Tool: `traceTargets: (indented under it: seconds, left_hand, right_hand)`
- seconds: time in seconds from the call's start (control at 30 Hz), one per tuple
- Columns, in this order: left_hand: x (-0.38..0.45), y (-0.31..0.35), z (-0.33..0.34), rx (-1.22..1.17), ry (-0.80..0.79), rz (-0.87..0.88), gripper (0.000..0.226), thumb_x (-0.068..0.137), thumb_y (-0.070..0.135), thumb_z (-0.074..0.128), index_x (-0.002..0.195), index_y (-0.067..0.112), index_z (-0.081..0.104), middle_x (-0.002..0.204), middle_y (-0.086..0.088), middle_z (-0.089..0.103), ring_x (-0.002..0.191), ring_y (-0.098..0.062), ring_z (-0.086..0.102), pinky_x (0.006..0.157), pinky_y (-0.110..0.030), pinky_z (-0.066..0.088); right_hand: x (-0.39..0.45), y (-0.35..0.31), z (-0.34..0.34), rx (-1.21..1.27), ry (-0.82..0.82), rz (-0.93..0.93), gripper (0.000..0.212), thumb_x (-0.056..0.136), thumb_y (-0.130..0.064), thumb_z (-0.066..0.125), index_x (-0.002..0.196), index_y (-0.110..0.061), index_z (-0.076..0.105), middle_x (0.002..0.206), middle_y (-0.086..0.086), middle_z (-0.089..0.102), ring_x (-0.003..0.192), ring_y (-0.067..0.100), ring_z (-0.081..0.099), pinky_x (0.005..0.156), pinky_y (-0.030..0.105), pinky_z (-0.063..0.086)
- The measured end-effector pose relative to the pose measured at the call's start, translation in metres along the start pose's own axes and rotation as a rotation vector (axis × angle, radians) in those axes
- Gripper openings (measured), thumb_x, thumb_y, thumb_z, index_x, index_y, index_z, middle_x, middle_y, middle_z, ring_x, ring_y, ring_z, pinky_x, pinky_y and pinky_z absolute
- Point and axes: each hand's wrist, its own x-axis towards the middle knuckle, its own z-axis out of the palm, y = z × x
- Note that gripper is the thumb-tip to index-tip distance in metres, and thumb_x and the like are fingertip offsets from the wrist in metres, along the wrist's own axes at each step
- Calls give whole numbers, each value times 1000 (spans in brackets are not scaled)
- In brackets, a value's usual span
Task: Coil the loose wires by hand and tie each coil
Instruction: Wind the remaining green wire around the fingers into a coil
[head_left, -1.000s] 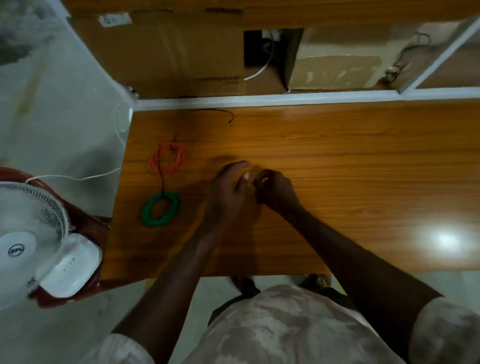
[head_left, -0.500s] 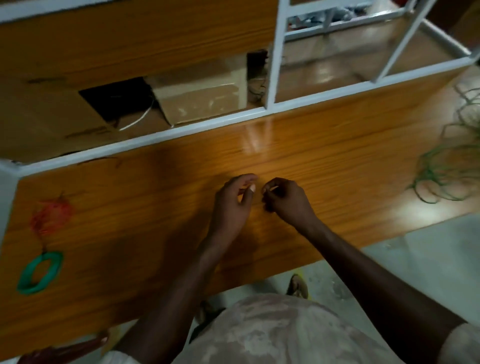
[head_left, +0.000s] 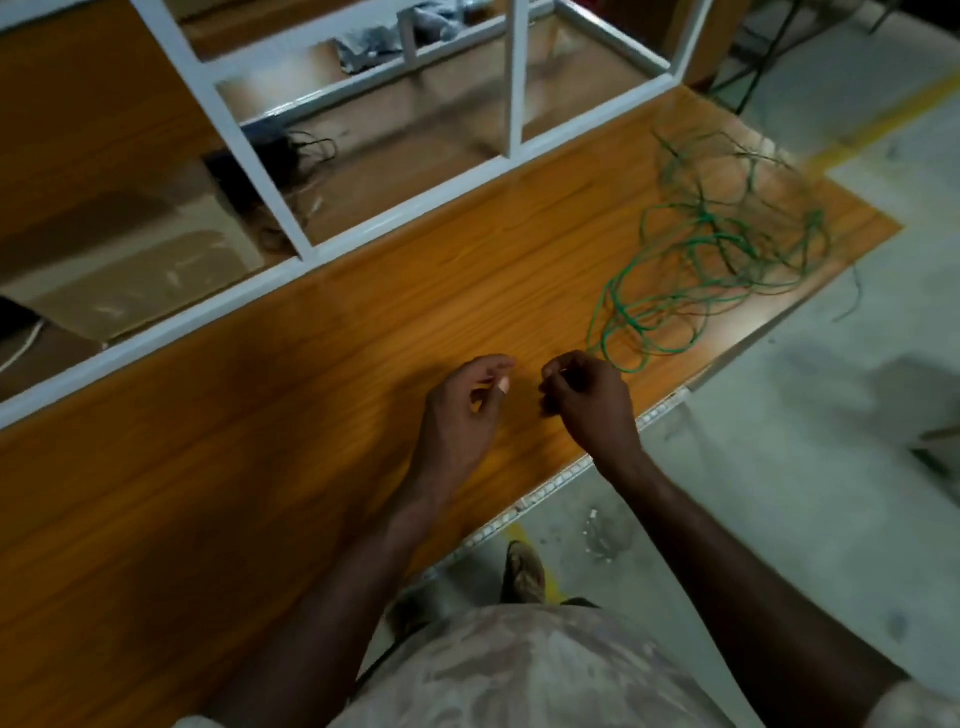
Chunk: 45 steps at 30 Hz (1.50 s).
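Hands (head_left: 524, 400) close together, loose wires (head_left: 717, 260) sprawled right-forward.

A wooden table (head_left: 260, 467) with a white frame along its far edge carries a loose tangle of green wire (head_left: 711, 260) near its right end.

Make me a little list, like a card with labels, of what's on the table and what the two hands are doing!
table: orange-brown wooden top with a white frame along its far edge
wires: loose green tangle on the right part of the table, not coiled
left hand: over the table, fingers loosely curled, nothing seen in it
right hand: fingers curled together; whether it pinches a wire end is too blurry to tell
hands: close together, not touching
floor: grey, with a foot below the table edge
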Motion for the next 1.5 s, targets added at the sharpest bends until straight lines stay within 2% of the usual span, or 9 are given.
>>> traceTargets:
  seconds: [0.2, 0.3, 0.5, 0.63, 0.7, 0.8, 1.0, 1.27, 1.5]
  left_hand:
    - [15, 5, 24, 14, -54, 42, 22, 107, 19, 63, 125, 24, 74, 113, 17, 74, 107, 6, 65, 77, -7, 47]
    - [20, 8, 35, 14, -63, 38, 21, 106, 18, 64, 123, 26, 74, 113, 18, 74, 107, 5, 66, 77, -9, 48]
    - [24, 17, 54, 16, -89, 48, 23, 106, 17, 63, 126, 24, 74, 113, 18, 74, 108, 6, 65, 77, -6, 47]
    - [25, 22, 66, 20, -106, 53, 23, 107, 18, 63, 126, 26, 74, 113, 25, 72, 109, 9, 64, 77, -6, 47]
    - [26, 25, 72, 24, -104, 63, 22, 106, 17, 64, 123, 26, 75, 111, 24, 73, 108, 7, 66, 77, -5, 46]
    - [30, 30, 80, 11, -109, 66, 23, 106, 16, 64, 123, 25, 76, 113, 19, 75, 109, 4, 67, 79, -8, 48]
    - [39, 29, 87, -12, -103, 55, 23, 104, 13, 65, 120, 26, 76, 113, 17, 76, 109, 0, 69, 85, -24, 56]
    - [40, 25, 81, -20, -140, 61, 23, 103, 13, 66, 114, 31, 76, 108, 21, 76, 105, 2, 69, 82, -21, 55]
    - [49, 41, 92, -78, -227, 108, 25, 103, 14, 66, 111, 37, 74, 107, 19, 76, 105, 3, 69, 81, -13, 50]
  right_hand:
    - [17, 28, -33, 53, 163, 56, 11, 99, -15, 65, 90, -20, 70, 75, 0, 75, 66, 17, 77, 72, 45, 65]
    - [26, 36, -44, 71, 215, 90, 8, 97, -11, 68, 97, -18, 70, 81, -1, 76, 69, 14, 77, 71, 35, 61]
    - [51, 55, -65, 6, 353, 158, 24, 91, -15, 69, 113, -23, 67, 103, -4, 72, 84, 5, 68, 74, 32, 58]
    - [69, 73, -72, -67, 324, 177, 59, 85, -25, 68, 143, -25, 55, 134, 7, 61, 104, 25, 71, 93, 51, 61]
    - [74, 77, -67, -128, 241, 191, 62, 88, -19, 73, 147, -11, 55, 140, 17, 62, 121, 34, 66, 103, 51, 55]
    - [73, 67, -55, -214, 141, 128, 36, 87, -8, 74, 121, 3, 68, 115, 24, 74, 109, 42, 70, 92, 52, 56]
    - [55, 55, -39, -222, -62, 80, 40, 97, -10, 70, 134, 3, 65, 126, 24, 72, 117, 38, 67, 94, 41, 48]
    - [49, 68, -52, -217, 51, 113, 52, 93, -12, 67, 145, -14, 64, 132, 9, 75, 111, 26, 74, 94, 37, 59]
    - [35, 72, -68, -136, 182, 176, 43, 93, -12, 64, 134, -21, 71, 117, 2, 78, 98, 14, 75, 56, 12, 48]
